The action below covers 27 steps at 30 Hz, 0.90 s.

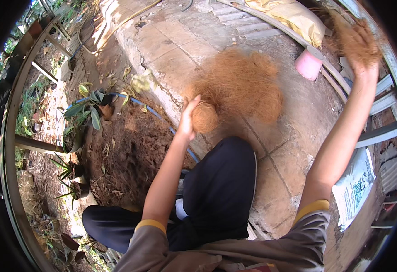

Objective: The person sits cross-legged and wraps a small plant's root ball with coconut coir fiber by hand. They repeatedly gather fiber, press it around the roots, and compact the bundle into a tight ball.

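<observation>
My left hand (187, 117) is closed around a rounded wad of brown coir fibre (205, 117), just above the concrete ledge. Against that wad, to its right, spreads a large loose heap of the same coir fibre (249, 85). Far to the right and raised, my right hand (361, 51) grips a smaller tuft of coir fibre (348, 32); motion blurs it, and strands cover part of the fingers.
A pink pot (308, 64) stands upside down right of the heap, near a long pole (276, 23) and a yellowish sack (290, 15). A printed white bag (353, 190) lies at right. Potted plants (86, 105), a blue hose (154, 112) and dark soil (130, 149) are at left.
</observation>
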### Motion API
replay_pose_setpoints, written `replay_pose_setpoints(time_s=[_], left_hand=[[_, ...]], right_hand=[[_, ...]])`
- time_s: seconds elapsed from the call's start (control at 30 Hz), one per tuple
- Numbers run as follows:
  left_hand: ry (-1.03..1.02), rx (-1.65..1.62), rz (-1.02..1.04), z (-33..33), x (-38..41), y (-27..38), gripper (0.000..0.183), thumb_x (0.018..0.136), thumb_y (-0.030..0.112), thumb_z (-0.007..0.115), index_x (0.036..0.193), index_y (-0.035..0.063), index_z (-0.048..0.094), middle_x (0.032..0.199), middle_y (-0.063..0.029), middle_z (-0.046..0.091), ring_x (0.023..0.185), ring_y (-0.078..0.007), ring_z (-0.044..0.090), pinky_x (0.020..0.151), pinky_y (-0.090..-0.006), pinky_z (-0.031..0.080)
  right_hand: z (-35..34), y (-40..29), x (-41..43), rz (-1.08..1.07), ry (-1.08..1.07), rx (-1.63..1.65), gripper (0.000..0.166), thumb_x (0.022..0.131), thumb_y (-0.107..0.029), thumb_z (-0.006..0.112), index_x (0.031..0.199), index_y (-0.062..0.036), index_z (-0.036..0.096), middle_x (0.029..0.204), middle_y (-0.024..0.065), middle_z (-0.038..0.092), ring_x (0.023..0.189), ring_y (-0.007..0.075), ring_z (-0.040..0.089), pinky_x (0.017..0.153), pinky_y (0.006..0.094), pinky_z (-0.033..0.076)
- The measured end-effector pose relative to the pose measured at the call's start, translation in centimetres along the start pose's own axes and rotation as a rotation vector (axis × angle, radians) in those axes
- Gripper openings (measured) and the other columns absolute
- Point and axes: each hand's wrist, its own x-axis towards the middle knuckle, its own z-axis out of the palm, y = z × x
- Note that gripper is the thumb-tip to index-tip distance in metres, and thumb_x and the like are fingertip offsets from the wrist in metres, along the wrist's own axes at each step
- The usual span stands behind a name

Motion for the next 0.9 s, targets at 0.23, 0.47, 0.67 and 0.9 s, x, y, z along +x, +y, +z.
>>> replay_pose_setpoints(time_s=[0.23, 0.47, 0.67, 0.9], left_hand=[[0.011, -0.179, 0.016, -1.7, 2.3, -0.9, 0.097, 0.075, 0.037, 0.071, 0.138, 0.0021, 0.005, 0.132, -0.027, 0.037, 0.12, -0.0341, 0.043, 0.097, -0.0467, 0.04], [0.259, -0.183, 0.454, 0.3, -0.3, 0.7, 0.053, 0.081, 0.029, 0.068, 0.112, 0.0036, 0.035, 0.106, -0.0124, 0.049, 0.1, -0.0199, 0.049, 0.09, -0.0352, 0.04], [-0.108, -0.617, 0.309, -2.2, -3.6, 2.4, 0.039, 0.087, 0.045, 0.051, 0.102, 0.0098, 0.058, 0.094, -0.0071, 0.061, 0.09, -0.0242, 0.059, 0.083, -0.0385, 0.047], [-0.286, -0.952, 0.37, -5.3, -4.7, 3.3, 0.046, 0.086, 0.046, 0.05, 0.111, 0.0073, 0.056, 0.104, -0.0104, 0.061, 0.094, -0.0254, 0.058, 0.08, -0.0418, 0.05]], right_hand=[[2.5, 10.8, -8.6, 0.365, 0.021, -0.322, 0.052, 0.089, -0.051, 0.05, 0.111, -0.0047, 0.055, 0.072, -0.0011, 0.048, 0.056, 0.0093, 0.043, 0.053, 0.0309, 0.043], [1.2, 19.2, -13.5, 0.63, -0.531, -0.454, 0.043, 0.089, -0.031, 0.057, 0.118, 0.0007, 0.051, 0.095, 0.0117, 0.055, 0.079, 0.0164, 0.054, 0.065, 0.0322, 0.05], [5.6, 22.8, -18.7, 0.799, -0.449, -0.297, 0.059, 0.086, -0.029, 0.058, 0.133, 0.0005, 0.04, 0.137, 0.0199, 0.04, 0.128, 0.0285, 0.036, 0.105, 0.0414, 0.03], [7.9, 23.1, -23.6, -0.014, -0.851, -0.302, 0.039, 0.087, -0.026, 0.059, 0.119, -0.003, 0.056, 0.124, 0.0097, 0.054, 0.118, 0.021, 0.048, 0.099, 0.0347, 0.037]])
